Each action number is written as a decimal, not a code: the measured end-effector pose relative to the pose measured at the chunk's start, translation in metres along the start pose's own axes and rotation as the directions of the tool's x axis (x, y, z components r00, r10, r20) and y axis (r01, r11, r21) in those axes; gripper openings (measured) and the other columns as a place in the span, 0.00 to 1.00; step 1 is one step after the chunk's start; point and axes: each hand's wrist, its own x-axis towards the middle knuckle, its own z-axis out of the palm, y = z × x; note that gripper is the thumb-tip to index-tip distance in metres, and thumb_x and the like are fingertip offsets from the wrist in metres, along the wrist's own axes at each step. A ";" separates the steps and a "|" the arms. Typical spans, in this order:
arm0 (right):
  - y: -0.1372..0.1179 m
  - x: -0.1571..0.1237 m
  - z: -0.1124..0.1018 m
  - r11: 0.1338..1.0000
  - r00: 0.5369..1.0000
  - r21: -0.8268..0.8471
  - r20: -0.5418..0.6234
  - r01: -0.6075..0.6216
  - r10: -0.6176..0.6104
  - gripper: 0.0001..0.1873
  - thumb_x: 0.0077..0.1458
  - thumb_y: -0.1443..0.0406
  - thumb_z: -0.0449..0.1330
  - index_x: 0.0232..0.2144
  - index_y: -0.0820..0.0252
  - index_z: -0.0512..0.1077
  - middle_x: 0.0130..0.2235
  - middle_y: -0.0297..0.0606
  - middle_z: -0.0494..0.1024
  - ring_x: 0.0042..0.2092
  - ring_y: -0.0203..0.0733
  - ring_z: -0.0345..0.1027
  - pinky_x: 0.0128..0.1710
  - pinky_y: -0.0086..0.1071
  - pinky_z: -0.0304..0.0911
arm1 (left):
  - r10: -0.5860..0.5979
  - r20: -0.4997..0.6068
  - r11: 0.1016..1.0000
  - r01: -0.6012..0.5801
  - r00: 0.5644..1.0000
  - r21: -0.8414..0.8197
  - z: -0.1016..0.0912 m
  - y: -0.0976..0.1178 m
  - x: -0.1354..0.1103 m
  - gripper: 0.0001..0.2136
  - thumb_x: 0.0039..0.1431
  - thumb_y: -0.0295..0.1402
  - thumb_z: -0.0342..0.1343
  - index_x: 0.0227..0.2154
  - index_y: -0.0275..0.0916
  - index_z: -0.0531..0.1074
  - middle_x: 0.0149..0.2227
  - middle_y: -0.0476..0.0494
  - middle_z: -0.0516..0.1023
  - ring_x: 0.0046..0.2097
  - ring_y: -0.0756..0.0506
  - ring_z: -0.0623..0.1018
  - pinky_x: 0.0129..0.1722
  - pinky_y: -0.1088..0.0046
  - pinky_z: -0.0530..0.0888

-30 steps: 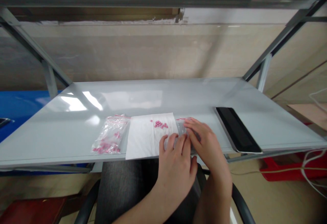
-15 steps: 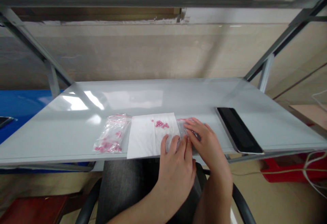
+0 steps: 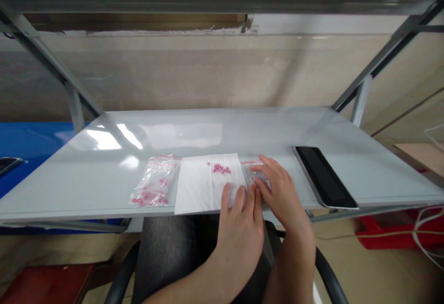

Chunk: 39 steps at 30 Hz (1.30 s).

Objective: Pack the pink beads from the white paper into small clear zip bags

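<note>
My left hand (image 3: 241,223) lies palm down over the lower right corner of a white paper sheet (image 3: 192,186), its fingers stretched out. A small cluster of round pink pieces (image 3: 219,168), like beads or pills, rests on the sheet beyond my fingertips. Just right of the sheet is a clear zip bag (image 3: 258,173) with a red seal line. Over that bag arches my right hand (image 3: 277,186), thumb and fingers apart, with the thumb close to my left fingertips. Left of the sheet lies another clear zip bag (image 3: 156,183) holding pink pieces.
A dark-screened tablet (image 3: 324,176) lies on the right of the pale glossy table (image 3: 243,128). Metal shelf posts (image 3: 360,96) rise at both sides, with a shelf bar (image 3: 222,3) overhead. A red stool (image 3: 388,230) stands lower right.
My right fingers have spread slightly, with a wider gap between thumb and forefinger over the bag. My left hand has hardly moved. The view has shifted a little.
</note>
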 end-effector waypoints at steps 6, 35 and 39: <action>-0.005 -0.006 0.006 0.988 0.994 -0.108 -0.034 -0.111 0.108 0.21 0.64 0.65 0.52 0.57 0.48 0.71 0.71 0.44 0.57 0.71 0.69 0.46 0.60 0.70 0.53 | 0.016 -0.009 1.000 -0.016 1.000 0.018 -0.003 0.000 0.003 0.20 0.66 0.31 0.53 0.59 0.30 0.70 0.58 0.40 0.78 0.57 0.37 0.73 0.61 0.47 0.68; -0.018 0.000 -0.016 0.991 0.917 0.133 -0.397 0.019 0.036 0.15 0.64 0.66 0.52 0.44 0.61 0.78 0.43 0.47 0.82 0.46 0.52 0.77 0.49 0.49 0.70 | -0.003 0.061 0.993 0.010 0.998 -0.118 -0.010 -0.006 0.008 0.17 0.66 0.35 0.54 0.55 0.34 0.73 0.52 0.41 0.77 0.59 0.36 0.70 0.65 0.41 0.64; -0.030 0.003 -0.014 0.979 0.980 0.138 -0.146 0.153 -0.132 0.18 0.59 0.72 0.50 0.42 0.59 0.79 0.42 0.45 0.84 0.46 0.50 0.77 0.49 0.46 0.72 | -0.007 0.006 0.999 0.007 1.000 -0.038 -0.005 0.003 0.001 0.17 0.66 0.31 0.52 0.55 0.34 0.74 0.55 0.41 0.78 0.58 0.36 0.72 0.61 0.44 0.68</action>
